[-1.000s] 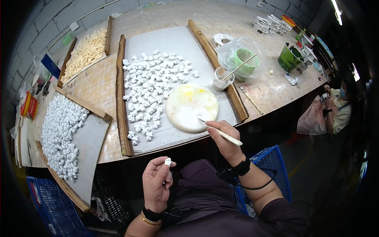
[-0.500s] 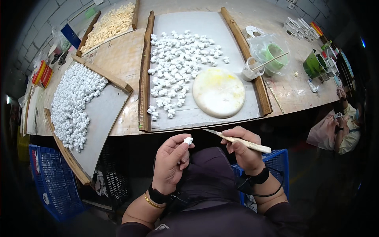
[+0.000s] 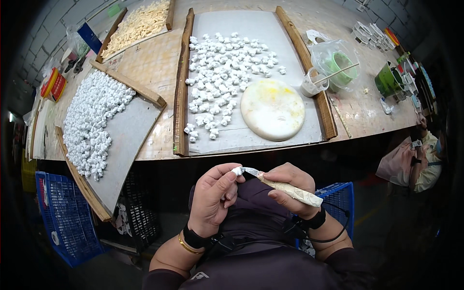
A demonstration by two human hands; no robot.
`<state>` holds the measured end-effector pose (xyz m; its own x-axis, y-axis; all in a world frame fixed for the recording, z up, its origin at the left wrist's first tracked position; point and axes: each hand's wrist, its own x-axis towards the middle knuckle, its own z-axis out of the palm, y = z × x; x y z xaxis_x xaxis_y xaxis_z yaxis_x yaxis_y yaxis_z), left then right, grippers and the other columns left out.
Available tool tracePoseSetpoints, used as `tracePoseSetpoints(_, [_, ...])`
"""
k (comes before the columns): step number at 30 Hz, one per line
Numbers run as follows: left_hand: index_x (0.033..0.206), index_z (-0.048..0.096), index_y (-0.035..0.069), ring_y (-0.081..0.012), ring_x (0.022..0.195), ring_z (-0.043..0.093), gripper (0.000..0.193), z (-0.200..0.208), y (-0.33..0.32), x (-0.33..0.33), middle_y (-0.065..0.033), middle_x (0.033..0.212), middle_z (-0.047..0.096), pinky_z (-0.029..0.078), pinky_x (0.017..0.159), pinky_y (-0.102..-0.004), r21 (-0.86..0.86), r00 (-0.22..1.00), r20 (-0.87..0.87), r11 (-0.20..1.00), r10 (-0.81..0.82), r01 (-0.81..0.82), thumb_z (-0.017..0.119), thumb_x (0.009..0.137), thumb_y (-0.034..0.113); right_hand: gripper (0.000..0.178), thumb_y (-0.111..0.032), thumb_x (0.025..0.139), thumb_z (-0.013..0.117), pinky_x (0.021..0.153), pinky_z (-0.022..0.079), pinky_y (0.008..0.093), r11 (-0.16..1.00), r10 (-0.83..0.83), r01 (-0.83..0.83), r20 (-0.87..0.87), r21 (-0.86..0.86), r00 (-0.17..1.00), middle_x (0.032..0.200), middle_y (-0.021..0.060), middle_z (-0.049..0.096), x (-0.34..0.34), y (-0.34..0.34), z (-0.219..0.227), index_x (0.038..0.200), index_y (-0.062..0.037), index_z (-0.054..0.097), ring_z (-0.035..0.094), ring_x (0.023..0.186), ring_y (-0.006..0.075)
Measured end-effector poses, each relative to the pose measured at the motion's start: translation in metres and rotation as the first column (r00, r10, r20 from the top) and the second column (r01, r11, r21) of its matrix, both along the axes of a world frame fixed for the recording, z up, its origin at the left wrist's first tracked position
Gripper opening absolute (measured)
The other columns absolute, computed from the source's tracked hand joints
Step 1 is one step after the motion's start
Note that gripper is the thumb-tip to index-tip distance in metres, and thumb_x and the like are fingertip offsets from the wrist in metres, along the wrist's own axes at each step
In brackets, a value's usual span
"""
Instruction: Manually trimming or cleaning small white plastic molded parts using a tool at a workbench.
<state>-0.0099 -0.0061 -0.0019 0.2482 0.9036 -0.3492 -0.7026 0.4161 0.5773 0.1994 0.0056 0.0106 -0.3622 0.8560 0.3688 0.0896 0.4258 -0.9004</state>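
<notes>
My left hand [image 3: 212, 198] pinches a small white clay piece [image 3: 237, 171] between thumb and fingers, held over my lap below the table edge. My right hand [image 3: 290, 186] grips a pale knife-like tool [image 3: 285, 187], and its blade tip touches the white piece. On the table ahead, a grey board [image 3: 295, 29] between wooden rails carries many small white pieces [image 3: 222, 72] and a round white disc [image 3: 272, 108] smeared with yellow.
A tilted grey board [image 3: 125, 140] at the left holds a heap of white pieces [image 3: 92, 121]. A tray of beige strips [image 3: 137, 21] lies behind. A cup with a stick [image 3: 311, 84], a clear tub [image 3: 338, 58], green containers and blue crates [image 3: 65, 217] surround me. Another person [image 3: 415, 159] sits at right.
Both hands came together over my lap. The tool left the round disc and its tip now meets the white piece in my left hand. My view tilted down and left.
</notes>
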Motion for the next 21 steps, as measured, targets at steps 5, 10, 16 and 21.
tracePoseSetpoints(5, [0.111, 0.059, -0.002, -0.0028, 0.055, 0.044, 0.022, -0.0008, -0.0001, -0.0007, -0.0087, 0.088, 0.063, 0.033, 0.043, -0.0149, -0.015, 1.0, 0.009, 1.0, 0.001, 0.0, 0.059, 0.093, 0.011, 0.032, -0.008, 0.079, 0.072, 0.076, 0.05, 0.0304, 1.0, -0.007, 0.007, 0.017, 0.004, 1.0, 0.098, 0.0136, 0.068, -0.0005, -0.0004, 0.0005, 0.109, 0.0011, 0.065, 0.064, 0.084, 0.0229])
tracePoseSetpoints(10, [0.11, 0.059, -0.002, -0.0028, 0.054, 0.044, 0.022, 0.0003, -0.0001, -0.0004, -0.0091, 0.087, 0.064, 0.032, 0.042, -0.015, -0.021, 1.0, 0.02, 1.0, 0.005, -0.004, 0.059, 0.093, 0.011, 0.031, -0.012, 0.079, 0.072, 0.075, 0.05, 0.0304, 0.999, -0.039, 0.038, 0.021, 0.022, 0.999, 0.096, 0.0139, 0.068, 0.0016, -0.0015, -0.0017, 0.107, 0.0011, 0.066, 0.064, 0.083, 0.0229])
tracePoseSetpoints(16, [0.109, 0.059, -0.001, -0.0027, 0.054, 0.044, 0.021, -0.0002, -0.0004, 0.0006, -0.0088, 0.087, 0.064, 0.032, 0.042, -0.015, -0.018, 1.0, 0.0, 1.0, 0.013, -0.013, 0.06, 0.092, 0.01, 0.03, -0.017, 0.08, 0.072, 0.072, 0.049, 0.0295, 0.998, -0.063, 0.063, 0.008, 0.024, 0.998, 0.093, 0.0139, 0.067, 0.0021, -0.0035, -0.0042, 0.103, 0.0012, 0.065, 0.062, 0.081, 0.0213])
tracePoseSetpoints(21, [0.109, 0.058, -0.001, -0.0024, 0.053, 0.046, 0.022, 0.0005, -0.0008, 0.0017, -0.0092, 0.087, 0.065, 0.033, 0.042, -0.0148, -0.003, 0.999, -0.027, 0.999, 0.034, -0.034, 0.063, 0.089, 0.005, 0.03, -0.003, 0.076, 0.073, 0.068, 0.05, 0.027, 0.989, -0.129, 0.126, 0.035, 0.078, 0.991, 0.087, 0.0096, 0.065, -0.0015, -0.0059, -0.0018, 0.105, -0.0044, 0.068, 0.062, 0.077, 0.0191])
